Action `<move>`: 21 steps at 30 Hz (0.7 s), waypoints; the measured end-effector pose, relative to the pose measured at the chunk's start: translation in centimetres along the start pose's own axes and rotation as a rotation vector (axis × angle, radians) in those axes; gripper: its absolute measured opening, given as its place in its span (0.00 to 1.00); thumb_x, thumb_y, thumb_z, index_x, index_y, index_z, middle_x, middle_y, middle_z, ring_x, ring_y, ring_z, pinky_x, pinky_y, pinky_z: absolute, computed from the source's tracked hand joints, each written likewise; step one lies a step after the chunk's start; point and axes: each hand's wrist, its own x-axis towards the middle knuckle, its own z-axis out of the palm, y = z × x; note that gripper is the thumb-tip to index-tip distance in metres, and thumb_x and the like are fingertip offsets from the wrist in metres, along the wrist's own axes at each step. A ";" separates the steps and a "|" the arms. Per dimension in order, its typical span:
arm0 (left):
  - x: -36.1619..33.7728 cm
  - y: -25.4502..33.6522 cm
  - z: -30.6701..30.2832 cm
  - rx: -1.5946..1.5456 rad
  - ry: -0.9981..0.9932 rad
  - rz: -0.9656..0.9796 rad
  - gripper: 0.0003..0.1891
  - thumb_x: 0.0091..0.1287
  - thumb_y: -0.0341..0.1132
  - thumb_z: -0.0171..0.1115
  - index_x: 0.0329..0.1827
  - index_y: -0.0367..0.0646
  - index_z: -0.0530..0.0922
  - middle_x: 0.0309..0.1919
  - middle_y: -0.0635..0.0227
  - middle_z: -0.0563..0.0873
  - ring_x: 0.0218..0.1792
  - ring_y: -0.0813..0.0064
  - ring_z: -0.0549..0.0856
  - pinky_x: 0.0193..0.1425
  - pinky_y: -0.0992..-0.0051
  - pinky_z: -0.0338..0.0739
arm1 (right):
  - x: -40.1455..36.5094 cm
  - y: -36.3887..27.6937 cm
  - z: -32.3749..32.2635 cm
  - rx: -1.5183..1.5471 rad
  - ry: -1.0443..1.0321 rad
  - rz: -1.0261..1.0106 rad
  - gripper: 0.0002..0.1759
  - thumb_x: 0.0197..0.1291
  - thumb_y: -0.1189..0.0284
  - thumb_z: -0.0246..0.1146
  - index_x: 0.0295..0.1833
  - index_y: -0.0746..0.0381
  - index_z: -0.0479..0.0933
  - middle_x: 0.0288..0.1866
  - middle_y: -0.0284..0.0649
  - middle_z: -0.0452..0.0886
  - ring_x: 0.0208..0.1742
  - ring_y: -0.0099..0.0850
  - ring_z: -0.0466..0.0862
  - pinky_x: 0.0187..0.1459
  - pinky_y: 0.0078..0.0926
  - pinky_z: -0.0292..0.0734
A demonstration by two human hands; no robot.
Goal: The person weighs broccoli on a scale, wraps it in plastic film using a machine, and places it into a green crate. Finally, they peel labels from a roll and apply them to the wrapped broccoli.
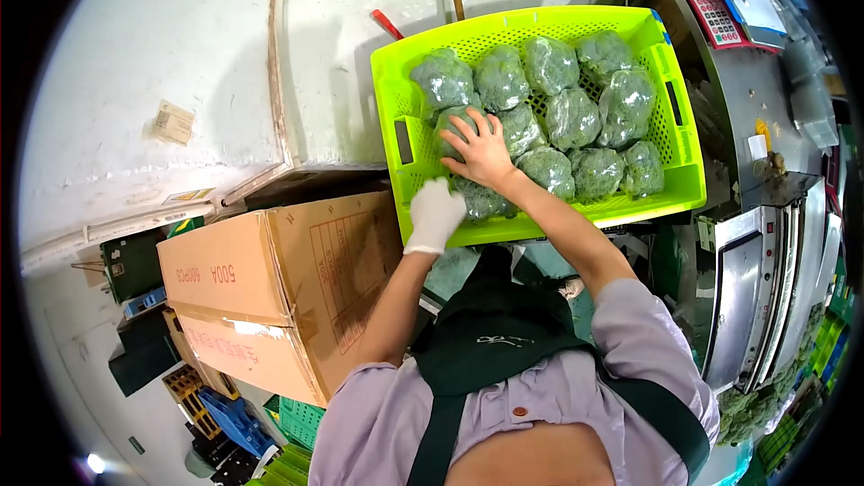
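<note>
A bright green plastic crate holds several heads of broccoli wrapped in clear film, laid in rows. My right hand is bare and lies with spread fingers over a wrapped broccoli on the crate's left side, covering part of it. In a white glove, my left hand is closed at the crate's near left corner. Its fingers curl out of sight, so whatever they grip is hidden. Another broccoli head sits beside that glove, partly behind my right wrist.
A large cardboard box stands left of the crate, close to my left forearm. On the right are a metal counter with a red scale and a steel-fronted machine. A pale wall rises behind the crate.
</note>
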 end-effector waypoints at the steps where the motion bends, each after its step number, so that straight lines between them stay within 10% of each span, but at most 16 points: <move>1: 0.8 0.0 -0.3 -0.138 0.146 -0.059 0.18 0.57 0.40 0.57 0.45 0.37 0.80 0.40 0.50 0.84 0.45 0.54 0.82 0.57 0.61 0.71 | 0.0 0.0 -0.1 0.002 -0.001 0.007 0.27 0.53 0.51 0.63 0.57 0.50 0.73 0.63 0.40 0.67 0.68 0.48 0.59 0.60 0.62 0.55; 7: 3.7 -3.4 5.6 -0.821 -0.274 0.043 0.31 0.54 0.49 0.66 0.54 0.31 0.74 0.49 0.43 0.80 0.50 0.47 0.79 0.52 0.61 0.74 | 0.0 -1.0 -0.1 0.019 0.046 -0.050 0.26 0.47 0.54 0.67 0.51 0.53 0.76 0.59 0.40 0.71 0.66 0.48 0.61 0.59 0.62 0.55; 21: 0.5 -0.4 -1.0 -0.059 -0.121 0.041 0.21 0.61 0.50 0.51 0.34 0.39 0.83 0.35 0.48 0.84 0.39 0.49 0.83 0.45 0.58 0.77 | -0.4 0.1 -0.9 0.147 -0.073 -0.094 0.28 0.53 0.50 0.63 0.58 0.49 0.72 0.65 0.35 0.66 0.70 0.42 0.57 0.66 0.54 0.51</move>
